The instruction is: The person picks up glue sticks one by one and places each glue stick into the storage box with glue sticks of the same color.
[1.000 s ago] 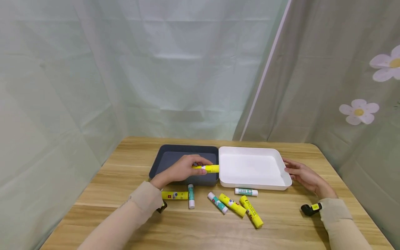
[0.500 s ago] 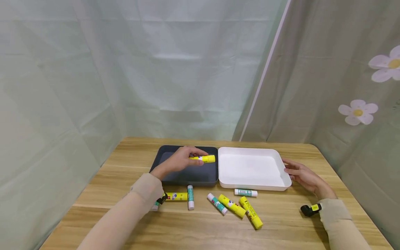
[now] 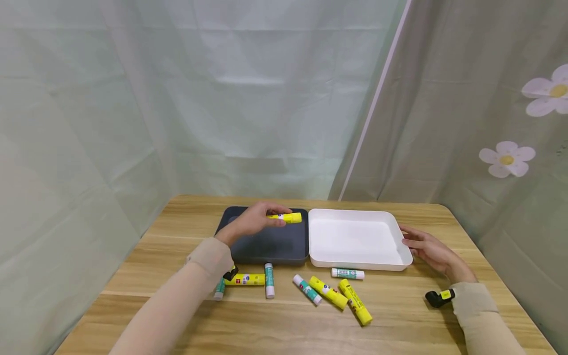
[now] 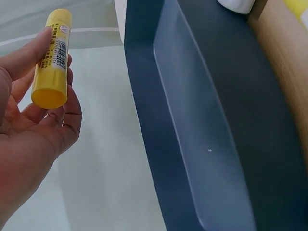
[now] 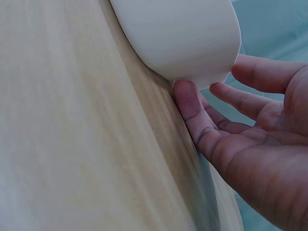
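Note:
My left hand [image 3: 253, 221] holds a yellow glue stick [image 3: 291, 217] above the dark grey tray [image 3: 272, 246]. In the left wrist view, the thumb and fingers pinch this glue stick [image 4: 52, 62], its barcode facing the camera. My right hand [image 3: 434, 250] is at the right end of the white tray [image 3: 357, 239]. Seen from the right wrist, the fingertips touch the corner of the white tray [image 5: 187, 38] without curling round it. Both trays stand side by side, and no glue stick shows inside either one; my left hand and arm hide part of the dark one.
In front of the trays lie yellow glue sticks [image 3: 328, 293], [image 3: 355, 302], [image 3: 246, 279] and white-and-green ones [image 3: 307, 290], [image 3: 269, 281], [image 3: 347, 273]. Another white-and-green stick [image 3: 219, 289] is partly hidden by my left wrist. A curtain [image 3: 266, 98] hangs behind the wooden table [image 3: 266, 330].
My left hand has lifted the yellow glue stick up and back, slightly leftward, from the dark tray's front right corner. The right hand has stayed at the white tray.

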Available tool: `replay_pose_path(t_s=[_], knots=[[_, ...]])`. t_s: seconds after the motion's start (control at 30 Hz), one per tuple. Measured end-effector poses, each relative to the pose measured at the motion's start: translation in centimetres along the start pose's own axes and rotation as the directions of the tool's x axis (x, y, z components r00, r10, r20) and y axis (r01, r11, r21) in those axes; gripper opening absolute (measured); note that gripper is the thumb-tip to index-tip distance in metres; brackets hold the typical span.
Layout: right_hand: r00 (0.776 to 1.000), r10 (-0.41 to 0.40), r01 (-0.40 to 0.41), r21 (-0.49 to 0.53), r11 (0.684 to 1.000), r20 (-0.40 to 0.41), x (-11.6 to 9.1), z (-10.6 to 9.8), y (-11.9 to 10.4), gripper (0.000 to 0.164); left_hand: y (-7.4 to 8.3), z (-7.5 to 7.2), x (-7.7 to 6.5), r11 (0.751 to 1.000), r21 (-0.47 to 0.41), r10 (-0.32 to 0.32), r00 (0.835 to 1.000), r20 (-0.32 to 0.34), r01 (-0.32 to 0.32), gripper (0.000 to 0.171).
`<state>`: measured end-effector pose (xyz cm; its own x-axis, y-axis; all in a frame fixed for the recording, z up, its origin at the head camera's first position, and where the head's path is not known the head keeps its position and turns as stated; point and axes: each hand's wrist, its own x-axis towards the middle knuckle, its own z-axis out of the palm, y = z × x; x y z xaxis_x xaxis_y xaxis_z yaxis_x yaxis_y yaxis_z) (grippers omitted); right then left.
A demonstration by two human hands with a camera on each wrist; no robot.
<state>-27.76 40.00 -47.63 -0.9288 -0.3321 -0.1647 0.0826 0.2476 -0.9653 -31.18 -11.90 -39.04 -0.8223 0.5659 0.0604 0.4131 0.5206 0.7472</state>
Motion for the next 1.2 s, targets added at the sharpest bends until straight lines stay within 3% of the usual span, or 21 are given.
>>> replay_pose_path(t_s=[0.43,0.73,1.0,1.2], knots=[[1.0,0.013,-0.013,0.032,0.999,0.003,-0.3,0.2,-0.3,0.071,-0.8,-0.7,1.3,1.0,0.006,0.03,0.999,0.039,-0.03,0.041],[1.0,0.022,-0.022,0.022,1.0,-0.01,-0.5,0.1,0.0,0.072,-1.7,-0.9,2.5,1.0,0.015,0.004,0.998,0.056,-0.005,0.037],[1.0,-0.008,0.008,0.022,1.0,0.008,-0.5,0.0,0.0,0.072,-2.2,-1.2,3.8,0.996,0.069,-0.058,0.997,0.053,0.054,0.036],[1.0,0.016,-0.016,0.02,1.0,-0.003,-0.3,0.2,-0.1,0.072,-2.8,-1.1,4.5,0.995,0.09,-0.053,0.996,0.067,0.047,0.035]])
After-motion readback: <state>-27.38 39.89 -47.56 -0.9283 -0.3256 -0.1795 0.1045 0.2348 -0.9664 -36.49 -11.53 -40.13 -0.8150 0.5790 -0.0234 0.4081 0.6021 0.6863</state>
